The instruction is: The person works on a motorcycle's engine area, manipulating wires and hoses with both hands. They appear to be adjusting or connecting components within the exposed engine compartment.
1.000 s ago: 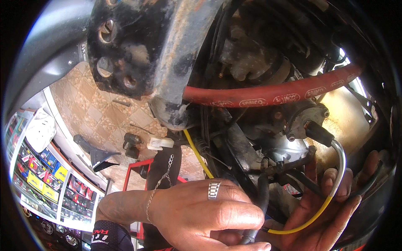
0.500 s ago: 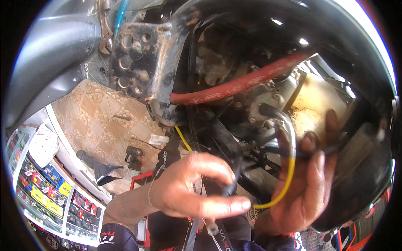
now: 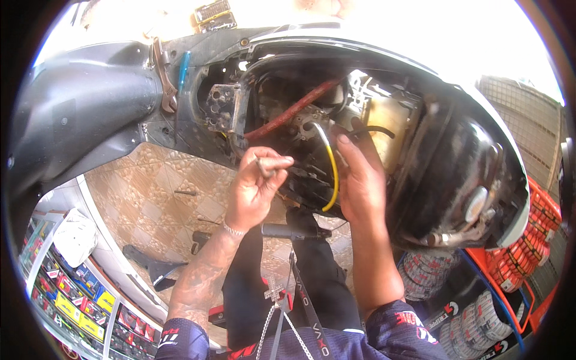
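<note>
My left hand (image 3: 258, 187) is closed in a pinch left of the yellow hose; whatever lies between its fingers, if anything, is too small to tell. My right hand (image 3: 362, 180) is raised beside the engine bay, its fingertips closed around a short black rubber hose (image 3: 379, 129) that sticks out to the right. Between the hands a yellow hose (image 3: 334, 180) curves down from a clear-grey tube on the engine (image 3: 303, 125), its lower end free. Above them a thick red hose (image 3: 294, 111) crosses the opening.
An adjustable wrench (image 3: 163, 81) and a blue-handled screwdriver (image 3: 185, 67) lie on the scooter's footboard. A metal bracket (image 3: 222, 108) borders the opening. Stacked tyres (image 3: 480, 318) stand lower right, a display cabinet (image 3: 90, 300) lower left. Loose parts lie on the tiled floor (image 3: 150, 186).
My view has drawn back from the scooter. My left hand has moved left, away from the yellow hose's free end, and its fingers have closed. My right hand stays by the black hose.
</note>
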`<state>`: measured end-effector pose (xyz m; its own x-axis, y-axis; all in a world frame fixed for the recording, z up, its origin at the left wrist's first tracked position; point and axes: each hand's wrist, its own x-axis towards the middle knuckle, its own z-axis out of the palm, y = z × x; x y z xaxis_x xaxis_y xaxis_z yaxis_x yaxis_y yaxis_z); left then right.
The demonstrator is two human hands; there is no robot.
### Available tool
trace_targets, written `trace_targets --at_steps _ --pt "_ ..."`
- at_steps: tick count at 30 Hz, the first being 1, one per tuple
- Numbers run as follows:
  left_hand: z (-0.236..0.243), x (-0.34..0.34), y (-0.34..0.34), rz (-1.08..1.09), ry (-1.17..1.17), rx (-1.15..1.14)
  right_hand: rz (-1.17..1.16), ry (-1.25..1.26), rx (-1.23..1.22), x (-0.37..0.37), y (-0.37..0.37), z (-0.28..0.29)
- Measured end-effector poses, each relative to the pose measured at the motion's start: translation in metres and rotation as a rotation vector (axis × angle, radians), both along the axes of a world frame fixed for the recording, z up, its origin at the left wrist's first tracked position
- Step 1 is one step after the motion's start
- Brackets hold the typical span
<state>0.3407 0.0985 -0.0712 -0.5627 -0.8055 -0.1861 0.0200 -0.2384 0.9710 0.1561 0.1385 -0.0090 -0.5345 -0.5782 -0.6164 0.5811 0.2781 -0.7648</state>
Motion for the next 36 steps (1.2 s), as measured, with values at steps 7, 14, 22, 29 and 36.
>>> trace_targets --at_steps 7,14,22,29,36 --pt "0.000 -0.005 -0.001 0.054 0.019 0.128 0.218 0.390 0.048 0.005 0.001 0.019" --pt "0.002 -0.007 0.001 0.049 -0.013 0.099 0.362 1.042 0.203 0.008 0.026 0.047" --pt "-0.007 -0.004 0.004 0.038 -0.040 0.118 0.455 1.446 0.189 0.012 0.033 0.030" --pt "-0.010 -0.002 0.005 0.029 -0.045 0.143 0.451 1.474 0.158 0.013 0.033 0.031" --pt "-0.009 -0.001 0.002 0.032 -0.059 0.159 0.465 1.380 0.236 0.014 0.033 0.028"
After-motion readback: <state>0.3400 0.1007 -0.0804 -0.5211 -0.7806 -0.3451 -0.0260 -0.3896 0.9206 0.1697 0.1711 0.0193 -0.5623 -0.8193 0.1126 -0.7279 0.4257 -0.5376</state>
